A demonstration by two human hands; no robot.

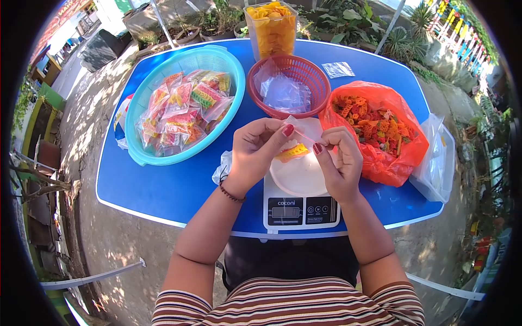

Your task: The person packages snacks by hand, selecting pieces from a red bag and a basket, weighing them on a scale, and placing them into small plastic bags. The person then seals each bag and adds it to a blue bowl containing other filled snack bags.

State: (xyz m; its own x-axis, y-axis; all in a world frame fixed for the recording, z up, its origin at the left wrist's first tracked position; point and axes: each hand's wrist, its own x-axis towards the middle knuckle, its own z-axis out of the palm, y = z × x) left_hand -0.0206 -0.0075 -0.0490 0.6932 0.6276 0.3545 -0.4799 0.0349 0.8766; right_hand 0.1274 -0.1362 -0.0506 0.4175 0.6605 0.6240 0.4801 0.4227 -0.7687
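Both my hands pinch the top edge of a small clear plastic bag (308,130), held above a white kitchen scale (302,202). My left hand (260,146) grips the bag's left side between thumb and forefinger. At its right side, my right hand (340,157) pinches in the same way. Yellow and orange spiral snack pieces (293,152) show low in the bag, just over the scale's round pan (298,179). The digits on the scale's display are too faint to read.
A turquoise basket (142,155) of filled snack bags stands left. Behind my hands, a red basket (321,81) holds clear bags. An open red plastic bag (375,171) of colourful snacks sits right. A tub of yellow chips (272,32) stands at the back; a flat bag (337,69) lies nearby.
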